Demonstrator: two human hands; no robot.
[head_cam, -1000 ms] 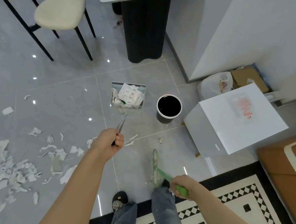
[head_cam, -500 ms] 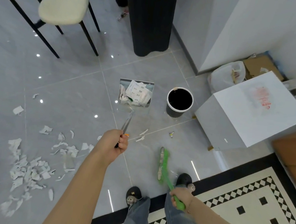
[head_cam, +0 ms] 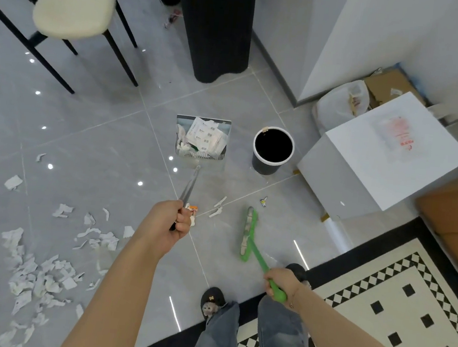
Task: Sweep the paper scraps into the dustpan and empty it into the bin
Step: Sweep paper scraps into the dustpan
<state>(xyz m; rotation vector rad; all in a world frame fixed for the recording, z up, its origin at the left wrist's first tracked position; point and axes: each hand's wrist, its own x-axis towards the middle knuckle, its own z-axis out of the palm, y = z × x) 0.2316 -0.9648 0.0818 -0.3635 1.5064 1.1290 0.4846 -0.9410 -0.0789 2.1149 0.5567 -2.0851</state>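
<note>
Nearest: right hand [head_cam: 281, 284], fingers wrapped round the green handle of the broom [head_cam: 248, 233], its head trailing on the tile, parked low, I judged, to stay clear of the carry.

Left hand [head_cam: 173, 222], fist closed on the long metal handle of the dustpan [head_cam: 201, 139]. I noted the pan level and loaded with paper, probably to avoid spilling.

Scraps [head_cam: 39, 269]: a thick litter on the floor to my left, unswept; a few strays near the broom head.

Bin [head_cam: 272, 149]: open, dark inside, just right of the pan. Emptying, I judged, needed a short swing right and a tip.

Farthest: stool [head_cam: 73, 3].
</note>
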